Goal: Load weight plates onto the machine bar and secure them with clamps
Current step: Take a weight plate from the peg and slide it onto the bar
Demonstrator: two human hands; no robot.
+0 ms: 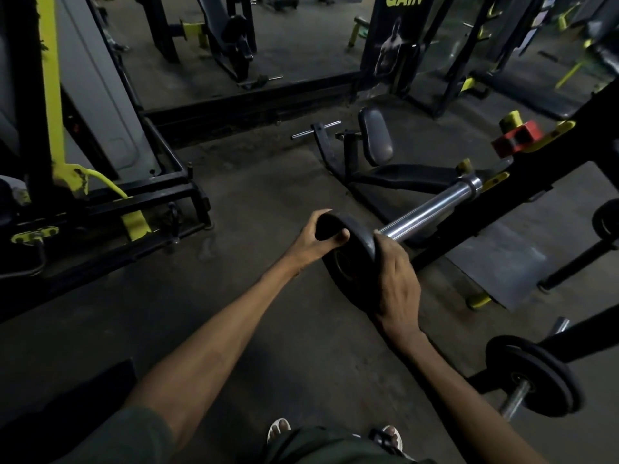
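Now both hands, left hand (320, 236) and right hand (397, 277), grip the weight plate (351, 249) at the bar (425, 212) end.

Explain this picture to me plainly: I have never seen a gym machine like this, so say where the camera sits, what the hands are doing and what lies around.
The camera sits on the person's head and looks down at their own arms. Both hands grip one black weight plate: the left hand on its upper edge, the right hand on its near side. The plate is at the free end of the machine's shiny steel bar, which sticks out from a black and yellow frame. Further up that frame sits a red clamp. At lower right another plate hangs on a separate peg. The dark gym floor holds other machines.
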